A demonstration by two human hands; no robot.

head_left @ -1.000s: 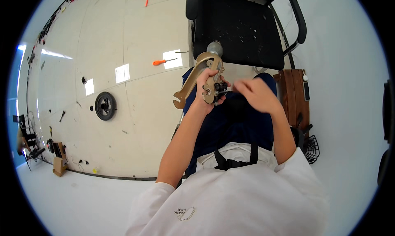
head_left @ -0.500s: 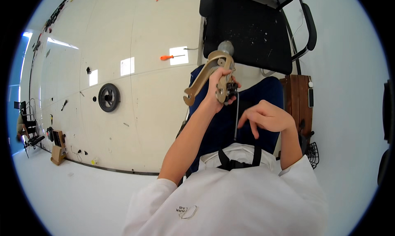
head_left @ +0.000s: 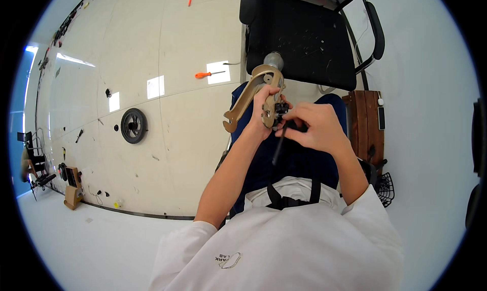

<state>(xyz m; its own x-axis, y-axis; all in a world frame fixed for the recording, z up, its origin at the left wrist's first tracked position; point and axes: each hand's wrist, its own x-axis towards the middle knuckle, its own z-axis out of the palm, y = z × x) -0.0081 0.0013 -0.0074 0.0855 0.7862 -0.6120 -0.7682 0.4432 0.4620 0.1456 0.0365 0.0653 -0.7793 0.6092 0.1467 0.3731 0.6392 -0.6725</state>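
Observation:
My left hand (head_left: 264,108) is wrapped around a tan metal fork-shaped part (head_left: 243,101) with a hooked lower end and a rounded grey top end. Small black fittings (head_left: 280,108) sit on the right side of that part, beside my fingers. My right hand (head_left: 314,126) is closed at those fittings, pinching a long thin dark rod that looks like a hex key (head_left: 277,151). The rod points down toward my waist and is blurred. Its upper end is hidden by my fingers and the fittings.
Ahead stands a black chair (head_left: 299,42) with small bits on its seat. An orange screwdriver (head_left: 203,75) and a black wheel (head_left: 134,125) lie on the tiled floor at left. To my right is a brown wooden box (head_left: 365,118), with a black wire basket (head_left: 386,189) nearby.
My right hand has come up and left from beside the hex key to grip it at the fittings. The key's lower end has swung left. The left hand keeps its hold.

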